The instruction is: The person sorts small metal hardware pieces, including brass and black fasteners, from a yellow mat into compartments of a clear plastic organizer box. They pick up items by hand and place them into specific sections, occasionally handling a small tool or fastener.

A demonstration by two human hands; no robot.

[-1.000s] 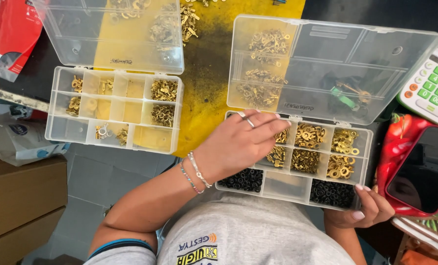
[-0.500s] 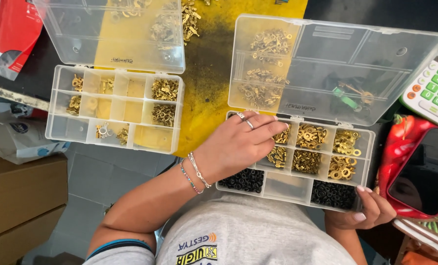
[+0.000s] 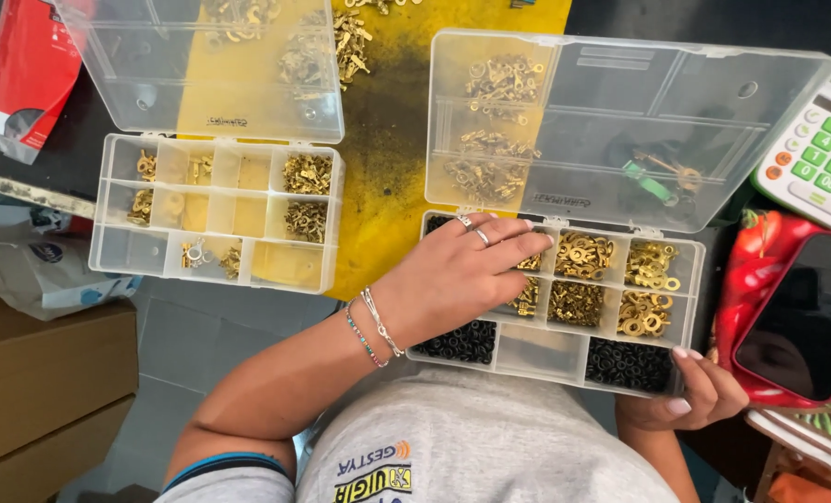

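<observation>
A clear plastic organizer box (image 3: 538, 350) lies open in front of me, its lid (image 3: 704, 102) folded back. Its compartments hold brass ring terminals (image 3: 650, 266) and black rubber rings (image 3: 630, 364). My left hand (image 3: 453, 276), with rings and bracelets, rests flat over the box's left compartments, fingertips at the brass terminals in the upper middle. Whether it pinches a piece is hidden. My right hand (image 3: 701, 397) grips the box's near right corner.
A second open organizer box (image 3: 132, 250) with a few brass parts sits to the left on a yellow mat (image 3: 388, 140). A calculator (image 3: 814, 149) and a red-cased phone (image 3: 797, 317) lie at the right. A red packet (image 3: 24, 74) is far left, a cardboard box (image 3: 43, 382) below.
My left hand's fingers have shifted slightly over the terminal compartments. The right hand keeps its hold on the box corner. The view has drifted a little.
</observation>
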